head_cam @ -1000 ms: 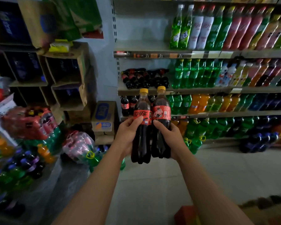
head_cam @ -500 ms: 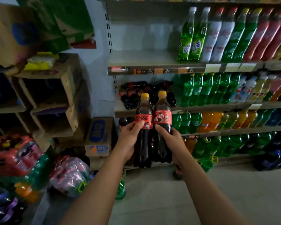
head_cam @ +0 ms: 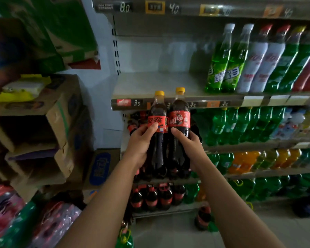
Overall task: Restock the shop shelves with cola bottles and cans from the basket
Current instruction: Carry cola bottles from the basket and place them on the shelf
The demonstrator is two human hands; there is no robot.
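At centre frame, two bare forearms rise from the bottom edge. The left hand (head_cam: 141, 140) is wrapped around the left cola bottle (head_cam: 157, 138) just below its red label, thumb on the label; the right hand (head_cam: 188, 142) clasps the right cola bottle (head_cam: 179, 133) the same way. Both bottles stand upright, touching side by side, bases hanging below the hands and yellow caps above them. Full and dark, they likely feel heavy and smooth, so the narrowed waist seems the surest hold. Beyond, their caps reach the lip of the bare shelf (head_cam: 150, 83) at upper centre, left of the green bottles (head_cam: 224, 68).
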